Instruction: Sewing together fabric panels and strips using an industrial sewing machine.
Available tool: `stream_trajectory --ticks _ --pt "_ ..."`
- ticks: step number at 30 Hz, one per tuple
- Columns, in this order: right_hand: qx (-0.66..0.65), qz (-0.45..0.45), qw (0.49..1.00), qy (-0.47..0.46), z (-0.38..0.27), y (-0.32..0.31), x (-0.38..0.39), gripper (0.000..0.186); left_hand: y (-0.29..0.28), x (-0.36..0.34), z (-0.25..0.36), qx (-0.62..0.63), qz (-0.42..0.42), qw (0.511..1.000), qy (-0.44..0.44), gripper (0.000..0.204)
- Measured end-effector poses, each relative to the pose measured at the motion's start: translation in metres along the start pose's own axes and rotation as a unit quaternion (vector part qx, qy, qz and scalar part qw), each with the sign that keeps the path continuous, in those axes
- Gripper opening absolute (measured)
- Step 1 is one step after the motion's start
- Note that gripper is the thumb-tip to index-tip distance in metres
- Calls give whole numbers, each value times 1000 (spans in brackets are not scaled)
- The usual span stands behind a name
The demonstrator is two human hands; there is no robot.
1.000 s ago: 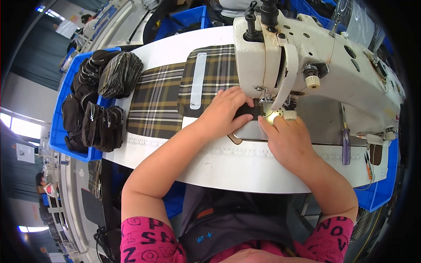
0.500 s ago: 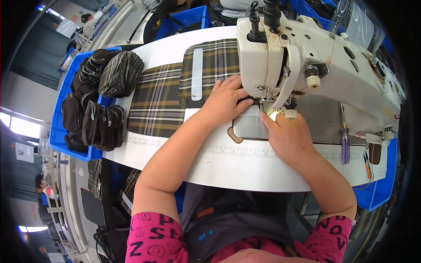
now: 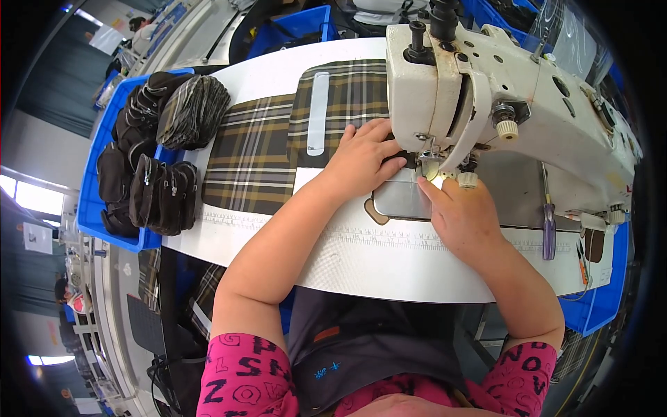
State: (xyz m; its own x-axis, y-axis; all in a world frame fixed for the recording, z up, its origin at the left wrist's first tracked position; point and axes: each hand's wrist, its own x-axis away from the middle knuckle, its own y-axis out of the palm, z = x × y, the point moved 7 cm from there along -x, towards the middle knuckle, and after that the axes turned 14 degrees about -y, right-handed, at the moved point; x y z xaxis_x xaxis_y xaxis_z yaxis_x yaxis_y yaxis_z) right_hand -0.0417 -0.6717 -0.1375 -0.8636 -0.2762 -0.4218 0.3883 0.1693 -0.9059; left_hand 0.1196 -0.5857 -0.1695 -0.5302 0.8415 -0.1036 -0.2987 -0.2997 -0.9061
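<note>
My left hand lies flat with fingers spread on the near right part of a plaid fabric panel, just left of the presser foot. The panel is brown, black and white, with a pale strip along it and a dark lower edge. Its right end goes under the head of a white sewing machine. My right hand rests at the near side of the foot, one digit stretched toward the lit needle area. Its other fingertips are partly hidden by the machine. No object shows in it.
A second plaid piece lies to the left on the white table. Beyond it stands a blue bin with black zippered pouches and a stack of dark fabric pieces. A purple-handled screwdriver and orange-handled snips lie right.
The view has shifted slightly, so the machine and fabric appear a little farther right. Both hands keep nearly the same places beside the presser foot.
</note>
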Motion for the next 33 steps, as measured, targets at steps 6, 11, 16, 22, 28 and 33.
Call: stream_trajectory --ticks 6,11,16,22,28,33 --pt "-3 4 1000 -4 0 -2 0 34 1 -2 -3 -7 11 1000 -7 31" --pt "-12 1 1000 6 3 0 2 30 0 -3 -1 -4 10 1000 -12 30" --pt "-15 -12 1000 10 4 0 0 28 -2 -3 -2 -3 6 999 -33 31" --pt "-71 25 997 32 3 -5 -2 33 -2 7 -1 -27 32 998 -44 35" --pt "-105 45 993 20 -4 -5 4 42 4 88 35 258 -23 966 -17 59" --pt "-86 -34 988 -126 -47 -4 -6 59 -41 216 41 346 152 923 -73 32"
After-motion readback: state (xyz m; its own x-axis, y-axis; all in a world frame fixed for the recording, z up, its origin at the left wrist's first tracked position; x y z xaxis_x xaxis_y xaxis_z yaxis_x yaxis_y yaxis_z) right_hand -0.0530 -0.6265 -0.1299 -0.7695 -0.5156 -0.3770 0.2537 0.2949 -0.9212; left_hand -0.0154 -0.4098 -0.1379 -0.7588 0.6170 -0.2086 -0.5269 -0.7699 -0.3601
